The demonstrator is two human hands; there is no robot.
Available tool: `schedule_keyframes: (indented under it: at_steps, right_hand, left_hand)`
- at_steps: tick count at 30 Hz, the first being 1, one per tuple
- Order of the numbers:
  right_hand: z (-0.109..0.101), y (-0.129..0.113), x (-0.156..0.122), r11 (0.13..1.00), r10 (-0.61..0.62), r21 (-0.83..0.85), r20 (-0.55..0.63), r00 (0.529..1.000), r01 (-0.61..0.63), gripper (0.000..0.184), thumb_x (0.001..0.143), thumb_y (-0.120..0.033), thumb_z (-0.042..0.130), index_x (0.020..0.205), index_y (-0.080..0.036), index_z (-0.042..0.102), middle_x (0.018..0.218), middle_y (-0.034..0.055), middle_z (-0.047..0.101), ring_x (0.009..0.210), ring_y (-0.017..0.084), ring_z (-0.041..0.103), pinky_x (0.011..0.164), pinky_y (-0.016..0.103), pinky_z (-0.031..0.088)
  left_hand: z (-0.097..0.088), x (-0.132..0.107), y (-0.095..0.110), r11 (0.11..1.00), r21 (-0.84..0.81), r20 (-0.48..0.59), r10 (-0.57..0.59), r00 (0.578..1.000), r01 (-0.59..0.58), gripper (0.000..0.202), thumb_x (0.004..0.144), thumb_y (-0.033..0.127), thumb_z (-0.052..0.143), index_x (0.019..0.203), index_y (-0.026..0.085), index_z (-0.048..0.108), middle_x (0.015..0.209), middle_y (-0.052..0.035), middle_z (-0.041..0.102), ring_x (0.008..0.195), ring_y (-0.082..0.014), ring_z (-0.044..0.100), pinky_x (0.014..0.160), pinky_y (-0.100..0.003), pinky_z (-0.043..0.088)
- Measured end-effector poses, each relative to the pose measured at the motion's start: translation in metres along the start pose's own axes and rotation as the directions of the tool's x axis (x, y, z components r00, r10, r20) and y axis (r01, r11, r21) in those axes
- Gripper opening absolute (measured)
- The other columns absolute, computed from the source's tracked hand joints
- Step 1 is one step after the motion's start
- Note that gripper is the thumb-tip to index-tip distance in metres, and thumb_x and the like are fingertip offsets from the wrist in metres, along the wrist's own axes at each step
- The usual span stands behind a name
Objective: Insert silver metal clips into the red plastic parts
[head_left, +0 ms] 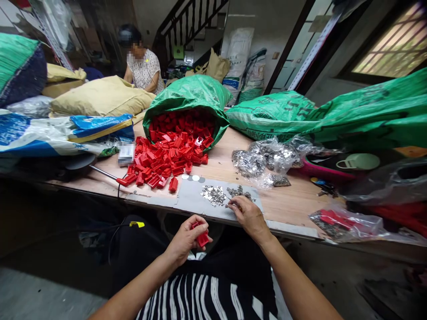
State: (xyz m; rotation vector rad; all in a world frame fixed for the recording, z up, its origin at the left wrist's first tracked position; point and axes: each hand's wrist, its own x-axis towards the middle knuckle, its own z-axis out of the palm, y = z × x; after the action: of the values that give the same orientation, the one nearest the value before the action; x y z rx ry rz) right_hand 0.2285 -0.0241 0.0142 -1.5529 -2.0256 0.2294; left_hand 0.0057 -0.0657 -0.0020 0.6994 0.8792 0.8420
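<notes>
My left hand is closed round a small red plastic piece, held just below the table's front edge. My right hand rests on a grey mat at the table edge, its fingertips pinched at a heap of small metal parts. A second shiny heap of metal bits lies just left of it. Further back, a pile of red plastic pieces spills from an open green sack.
Clear plastic bags of metal parts lie right of the red pile. Green sacks fill the right, blue-white and tan sacks the left. Another person sits at the back. A bag of red parts lies at the right edge.
</notes>
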Motion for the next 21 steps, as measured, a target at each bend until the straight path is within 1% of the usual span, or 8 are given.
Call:
schedule_keyframes:
  at_steps: [2,5,9,15,21]
  right_hand:
    - [-0.004,-0.014,-0.002,0.998,0.0,0.068,0.028,1.0,-0.002,0.009,0.09,-0.025,0.052,0.089,-0.022,0.06,0.088,0.003,0.067,0.077,0.018,0.063,0.07,0.028,0.047]
    - [-0.007,-0.034,-0.007,0.99,-0.015,0.141,0.072,0.997,0.005,0.008,0.091,-0.025,0.052,0.09,-0.023,0.059,0.084,0.0017,0.068,0.074,0.017,0.064,0.068,0.028,0.046]
    - [-0.006,-0.049,-0.011,0.981,-0.066,0.189,0.092,0.994,0.047,0.008,0.089,-0.021,0.051,0.09,-0.022,0.059,0.085,0.0026,0.068,0.075,0.017,0.064,0.068,0.027,0.047]
    - [-0.001,-0.056,-0.016,0.967,-0.071,0.251,0.082,0.994,0.049,0.008,0.089,-0.021,0.052,0.087,-0.022,0.059,0.081,0.0024,0.066,0.072,0.016,0.062,0.067,0.027,0.047]
    - [0.005,-0.054,-0.021,0.952,-0.05,0.306,0.08,0.996,0.024,0.008,0.089,-0.024,0.051,0.086,-0.023,0.059,0.078,0.0017,0.065,0.069,0.016,0.06,0.066,0.026,0.047]
  left_hand:
    - [0.006,0.004,0.002,0.999,0.042,-0.037,0.022,0.999,-0.02,0.032,0.071,0.043,0.071,0.087,0.018,0.059,0.072,0.0014,0.058,0.063,-0.0155,0.067,0.046,-0.02,0.047]
    - [0.013,0.009,0.005,0.997,0.056,-0.07,0.059,0.996,-0.055,0.042,0.068,0.047,0.073,0.095,0.017,0.063,0.072,0.0018,0.058,0.061,-0.0137,0.065,0.048,-0.021,0.049]
    - [0.018,0.012,0.005,0.993,0.051,-0.088,0.111,0.99,-0.107,0.042,0.068,0.049,0.074,0.093,0.016,0.064,0.073,0.001,0.059,0.059,-0.0132,0.065,0.049,-0.02,0.048]
    - [0.016,0.012,0.001,0.985,0.06,-0.097,0.167,0.981,-0.161,0.036,0.067,0.044,0.076,0.08,0.015,0.062,0.066,0.0013,0.06,0.057,-0.013,0.064,0.049,-0.019,0.046]
    - [0.017,0.011,0.001,0.981,0.055,-0.121,0.19,0.974,-0.184,0.033,0.067,0.043,0.076,0.075,0.015,0.061,0.063,0.0005,0.06,0.058,-0.0134,0.063,0.048,-0.019,0.046]
